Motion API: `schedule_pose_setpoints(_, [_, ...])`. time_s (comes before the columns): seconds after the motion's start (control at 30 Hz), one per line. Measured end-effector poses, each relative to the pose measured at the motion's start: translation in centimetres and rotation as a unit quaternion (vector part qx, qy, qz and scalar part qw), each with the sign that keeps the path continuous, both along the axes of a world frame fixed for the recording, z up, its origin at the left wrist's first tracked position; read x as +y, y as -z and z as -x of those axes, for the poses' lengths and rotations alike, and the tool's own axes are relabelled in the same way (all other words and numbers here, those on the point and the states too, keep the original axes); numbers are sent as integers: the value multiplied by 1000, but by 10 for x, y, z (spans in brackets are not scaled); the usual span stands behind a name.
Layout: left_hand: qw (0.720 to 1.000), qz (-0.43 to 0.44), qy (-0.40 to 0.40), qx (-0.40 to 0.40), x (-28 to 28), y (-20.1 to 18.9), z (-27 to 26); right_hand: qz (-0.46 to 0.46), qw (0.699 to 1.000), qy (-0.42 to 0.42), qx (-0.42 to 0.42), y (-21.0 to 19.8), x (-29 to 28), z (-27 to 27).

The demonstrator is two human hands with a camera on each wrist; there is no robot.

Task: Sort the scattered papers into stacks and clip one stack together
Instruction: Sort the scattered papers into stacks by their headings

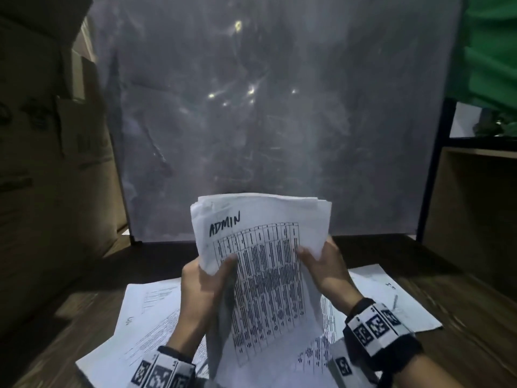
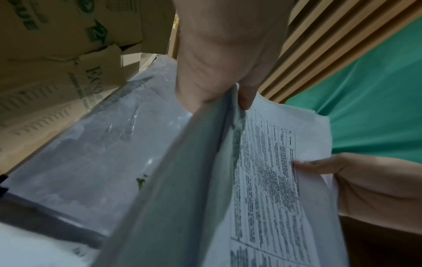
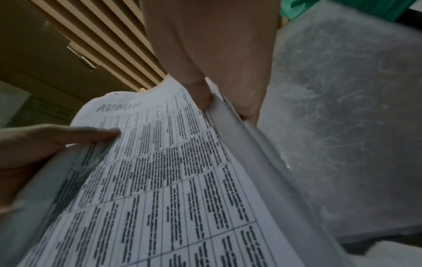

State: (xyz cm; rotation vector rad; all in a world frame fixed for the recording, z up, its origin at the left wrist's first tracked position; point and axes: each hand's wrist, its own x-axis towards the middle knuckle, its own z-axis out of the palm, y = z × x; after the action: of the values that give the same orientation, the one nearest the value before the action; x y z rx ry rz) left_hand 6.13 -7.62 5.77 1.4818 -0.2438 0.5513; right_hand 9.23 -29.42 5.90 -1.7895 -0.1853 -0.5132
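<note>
Sorting is underway: left hand (image 1: 201, 284) and right hand (image 1: 324, 268) each pinch the ADMIN stack (image 1: 265, 264) upright above loose papers (image 1: 151, 312) on the counter (image 1: 461, 345); squaring its edges looks next.

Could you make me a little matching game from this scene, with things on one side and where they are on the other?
Things:
1. ADMIN stack
2. loose papers
3. cardboard boxes
4. green cloth

Places:
a. upper right corner of the head view
b. lying flat on the wooden table
c. piled at the left
d. held upright in the left hand and right hand

Pairs: 1-d, 2-b, 3-c, 4-a
</note>
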Motion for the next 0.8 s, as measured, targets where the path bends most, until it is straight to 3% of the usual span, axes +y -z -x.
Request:
schedule_pose_setpoints(0.13, [1000, 11, 7, -8, 5, -20, -7, -57, 997, -39, -27, -26, 1, 8])
schedule_pose_setpoints(0.23, [999, -9, 32, -2, 9, -11, -9, -103, 988, -106, 40, -24, -8, 7])
schedule_pose_setpoints(0.33, [1000, -18, -3, 22, 8, 7, -5, -26, 988, -98, 114, 5, -15, 5])
schedule_pose_setpoints(0.47, [998, 20, -49, 43, 21, -4, -9, -83, 990, -99, 48, 9, -9, 10])
schedule_pose_setpoints(0.53, [987, -42, -155, -8, 35, -25, -8, -49, 994, -100, 21, -9, -5, 10])
schedule_pose_setpoints(0.6, [944, -185, -263, -72, 46, -48, 1, 65, 995, -74, 6, -28, -3, 7])
schedule_pose_setpoints(0.67, [890, -320, -314, -80, 50, -68, 9, 174, 983, -64, -18, -43, 1, 4])
schedule_pose_setpoints(0.7, [883, -354, -298, -74, 52, -73, 8, 205, 976, -67, -30, -49, 5, 4])
schedule_pose_setpoints(0.73, [898, -357, -250, -63, 52, -75, 5, 225, 971, -72, -39, -54, 9, 5])
schedule_pose_setpoints(0.8, [951, -283, -121, -27, 55, -65, -6, 253, 962, -75, -64, -60, 17, 8])
